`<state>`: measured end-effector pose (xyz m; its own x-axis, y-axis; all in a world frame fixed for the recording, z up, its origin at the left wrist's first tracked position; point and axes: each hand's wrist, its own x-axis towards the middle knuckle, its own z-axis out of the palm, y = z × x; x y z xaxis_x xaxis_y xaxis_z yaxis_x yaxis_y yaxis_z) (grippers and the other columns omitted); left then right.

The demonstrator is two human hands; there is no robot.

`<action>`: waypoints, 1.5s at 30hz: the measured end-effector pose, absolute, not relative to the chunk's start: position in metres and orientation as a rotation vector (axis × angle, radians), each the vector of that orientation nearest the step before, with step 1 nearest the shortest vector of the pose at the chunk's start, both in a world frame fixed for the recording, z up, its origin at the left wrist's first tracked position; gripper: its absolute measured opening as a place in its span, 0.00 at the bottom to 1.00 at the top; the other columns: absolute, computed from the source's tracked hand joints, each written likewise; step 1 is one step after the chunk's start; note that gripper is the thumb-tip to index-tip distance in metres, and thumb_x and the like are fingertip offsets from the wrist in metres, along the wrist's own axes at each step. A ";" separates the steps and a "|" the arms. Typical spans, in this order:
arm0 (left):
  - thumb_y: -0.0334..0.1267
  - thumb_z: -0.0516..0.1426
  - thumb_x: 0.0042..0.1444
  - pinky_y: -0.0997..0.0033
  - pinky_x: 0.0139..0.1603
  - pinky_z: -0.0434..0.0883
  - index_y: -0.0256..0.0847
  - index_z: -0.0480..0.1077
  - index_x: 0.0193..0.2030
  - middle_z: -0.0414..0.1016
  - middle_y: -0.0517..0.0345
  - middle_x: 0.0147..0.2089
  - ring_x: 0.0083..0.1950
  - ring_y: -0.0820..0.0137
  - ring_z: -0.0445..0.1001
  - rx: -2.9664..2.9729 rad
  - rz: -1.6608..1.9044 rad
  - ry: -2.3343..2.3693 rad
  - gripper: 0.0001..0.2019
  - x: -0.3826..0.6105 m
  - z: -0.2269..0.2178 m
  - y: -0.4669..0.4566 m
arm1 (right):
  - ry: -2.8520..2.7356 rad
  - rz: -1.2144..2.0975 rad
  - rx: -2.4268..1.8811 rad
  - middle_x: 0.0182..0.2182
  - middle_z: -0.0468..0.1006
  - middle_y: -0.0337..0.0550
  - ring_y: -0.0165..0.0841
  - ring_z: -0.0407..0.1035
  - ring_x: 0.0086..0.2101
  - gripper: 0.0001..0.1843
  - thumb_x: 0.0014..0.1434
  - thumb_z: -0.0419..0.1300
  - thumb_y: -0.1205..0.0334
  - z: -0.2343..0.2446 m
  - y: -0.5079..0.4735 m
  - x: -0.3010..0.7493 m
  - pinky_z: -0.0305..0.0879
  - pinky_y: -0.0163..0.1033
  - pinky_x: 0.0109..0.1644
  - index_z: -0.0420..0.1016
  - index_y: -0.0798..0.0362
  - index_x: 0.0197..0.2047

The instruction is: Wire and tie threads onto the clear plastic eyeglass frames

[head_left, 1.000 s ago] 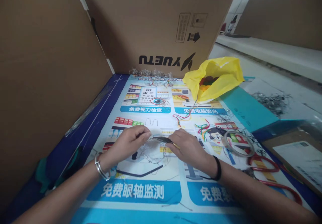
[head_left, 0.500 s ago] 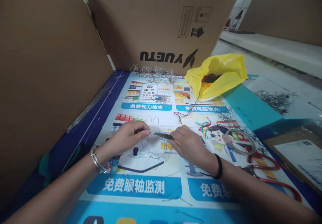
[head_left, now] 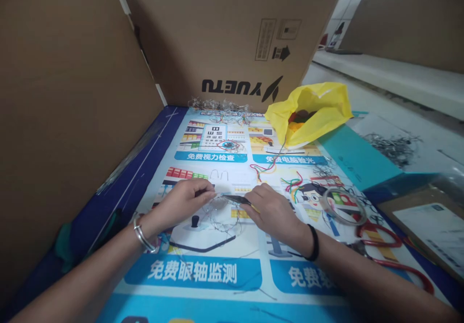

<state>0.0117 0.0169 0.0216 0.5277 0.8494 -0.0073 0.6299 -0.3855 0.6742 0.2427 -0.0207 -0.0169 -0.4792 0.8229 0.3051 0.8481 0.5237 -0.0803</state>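
Observation:
Pinched between the fingertips of my left hand [head_left: 189,198] is a thin wire, its end barely visible. My right hand [head_left: 273,210] is wrapped round a pair of pliers [head_left: 236,198], whose dark jaws point left and meet the wire close to my left fingertips. Below both hands, a tangle of thin bent wire [head_left: 224,221] hangs or lies over the printed sheet; I cannot tell which. Most of the pliers' handle is hidden in my right palm.
Red-handled scissors [head_left: 384,238] and a clear tape roll [head_left: 344,206] lie at the right. Behind stand a yellow bag [head_left: 322,115], coloured cords [head_left: 263,168] and a wire heap [head_left: 221,104]. A teal box [head_left: 362,163] and cardboard panels [head_left: 217,33] border the sheet.
The view has shifted slightly. Both hands keep nearly the same place and hold, with the pliers' jaws still at the wire by my left fingertips.

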 end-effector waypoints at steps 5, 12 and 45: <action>0.38 0.49 0.58 0.74 0.32 0.63 0.40 0.70 0.31 0.73 0.60 0.30 0.32 0.73 0.69 2.230 0.505 1.192 0.10 0.012 0.019 0.016 | -2.458 -0.104 -1.388 0.29 0.71 0.44 0.35 0.63 0.34 0.10 0.59 0.54 0.58 -0.018 -0.021 0.243 0.57 0.38 0.39 0.71 0.54 0.31; 0.34 0.51 0.57 0.73 0.35 0.63 0.40 0.70 0.33 0.73 0.60 0.33 0.34 0.72 0.69 2.385 0.526 1.189 0.07 0.013 0.016 0.016 | -2.441 -0.108 -1.396 0.28 0.71 0.44 0.35 0.63 0.34 0.11 0.60 0.53 0.57 -0.019 -0.022 0.241 0.58 0.37 0.38 0.71 0.54 0.31; 0.31 0.48 0.57 0.71 0.36 0.64 0.40 0.67 0.35 0.72 0.57 0.35 0.36 0.69 0.70 2.408 0.482 1.202 0.07 0.016 0.012 0.014 | -2.467 -0.062 -1.385 0.29 0.71 0.44 0.35 0.63 0.35 0.11 0.60 0.53 0.57 -0.024 -0.021 0.239 0.58 0.38 0.38 0.70 0.54 0.31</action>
<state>0.0157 0.0142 0.0115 0.5694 0.8127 0.1236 0.6730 -0.5471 0.4977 0.2393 -0.0213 -0.0235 -0.4841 0.8260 0.2886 0.8394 0.5315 -0.1133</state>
